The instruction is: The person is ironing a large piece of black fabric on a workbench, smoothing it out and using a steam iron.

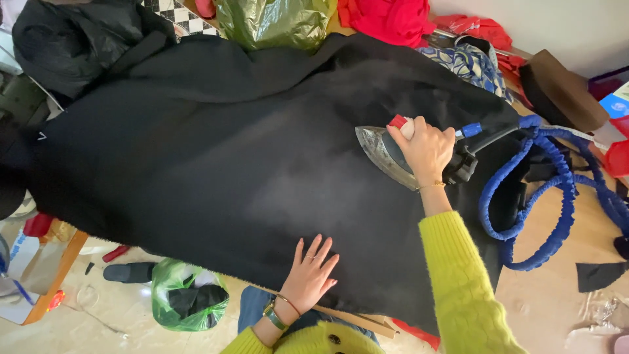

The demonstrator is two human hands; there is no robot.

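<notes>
A large black cloth (216,144) is spread over a table and hangs over its near edge. My right hand (424,147) grips the handle of a steam iron (383,154), whose metal sole rests on the cloth at the right. A blue hose (553,196) runs from the iron's back and loops off to the right. My left hand (309,274) lies flat, fingers spread, on the cloth near the front edge. Both sleeves are yellow-green knit.
A green plastic bag (272,23) and red fabric (386,18) lie at the table's far side, a black bag (72,39) at the far left. On the floor sit a green bag (187,295) and a black slipper (128,272). A brown box (563,88) stands right.
</notes>
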